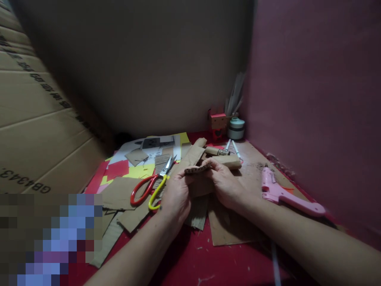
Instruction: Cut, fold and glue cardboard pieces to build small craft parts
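Between both hands is a small piece of corrugated cardboard [197, 169], its fluted edge turned toward me. My left hand [177, 194] pinches its left end, and my right hand [224, 183] grips the right end. Just left of my left hand lie scissors [154, 184] with one red and one yellow handle, blades parted and pointing away. Rolled brown cardboard tubes [228, 162] rest behind my right hand. Under and around the hands are flat cardboard pieces [230, 226], partly hidden by my arms.
A pink glue gun [285, 198] lies at the right. Coloured paper [117, 169] and cardboard scraps cover the left side. At the back stand a red box figure [218, 124] and a pale green jar [236, 129]. A large carton [44, 107] rises on the left; walls enclose the back and right.
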Motion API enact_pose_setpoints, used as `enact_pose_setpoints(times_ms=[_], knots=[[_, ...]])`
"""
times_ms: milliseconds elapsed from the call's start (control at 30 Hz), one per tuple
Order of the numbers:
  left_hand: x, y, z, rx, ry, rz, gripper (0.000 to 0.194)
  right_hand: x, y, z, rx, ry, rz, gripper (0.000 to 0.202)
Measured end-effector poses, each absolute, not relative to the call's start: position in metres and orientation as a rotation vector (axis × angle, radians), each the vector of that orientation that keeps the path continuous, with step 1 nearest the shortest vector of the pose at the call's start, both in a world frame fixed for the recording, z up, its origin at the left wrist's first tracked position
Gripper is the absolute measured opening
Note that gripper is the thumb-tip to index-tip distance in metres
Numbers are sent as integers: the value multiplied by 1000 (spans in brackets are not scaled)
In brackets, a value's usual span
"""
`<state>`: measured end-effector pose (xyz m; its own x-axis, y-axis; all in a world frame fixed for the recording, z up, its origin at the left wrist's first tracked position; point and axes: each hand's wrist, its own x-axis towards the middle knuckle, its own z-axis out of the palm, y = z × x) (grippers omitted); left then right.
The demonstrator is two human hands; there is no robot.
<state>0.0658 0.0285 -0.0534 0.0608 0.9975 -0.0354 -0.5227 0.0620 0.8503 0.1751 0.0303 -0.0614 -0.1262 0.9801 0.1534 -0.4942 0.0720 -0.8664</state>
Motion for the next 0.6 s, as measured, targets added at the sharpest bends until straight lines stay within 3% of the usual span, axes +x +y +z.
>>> enact_pose_setpoints(times_ms=[367,600], knots=[[51,26,-43,1188,851,1247,27,178,25,-50,-705,-907,1457,18],[34,20,-20,1019,568,907,28,178,26,-53,-626,-957,1395,12]])
